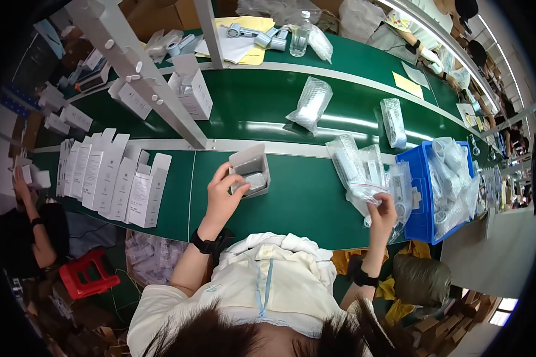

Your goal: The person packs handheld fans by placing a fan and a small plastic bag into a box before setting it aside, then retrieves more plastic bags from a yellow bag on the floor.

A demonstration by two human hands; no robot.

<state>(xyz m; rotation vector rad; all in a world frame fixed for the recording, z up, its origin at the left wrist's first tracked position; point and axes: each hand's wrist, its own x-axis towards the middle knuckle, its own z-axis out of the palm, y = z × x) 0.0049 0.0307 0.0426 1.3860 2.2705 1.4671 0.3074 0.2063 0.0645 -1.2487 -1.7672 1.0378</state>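
My left hand (223, 193) is closed at the left side of a small white box (262, 156) with its lid flap up. Inside the box lies a clear-wrapped item (254, 180). To the right, my right hand (383, 215) pinches the edge of a clear zip bag (366, 191); its small contents are hard to make out. Bubble-wrapped packets (346, 159) lie on the green table just beyond that bag. Right beside my right hand stands a blue bin (421, 205) heaped with clear-wrapped parts (449, 172).
A row of open white boxes (104, 178) stands at the left. Beyond a metal rail, the green conveyor (250, 101) carries bubble-wrapped packets (312, 104) and an open box (195, 98). A metal post (143, 77) rises at left. Other people work at far left and far right.
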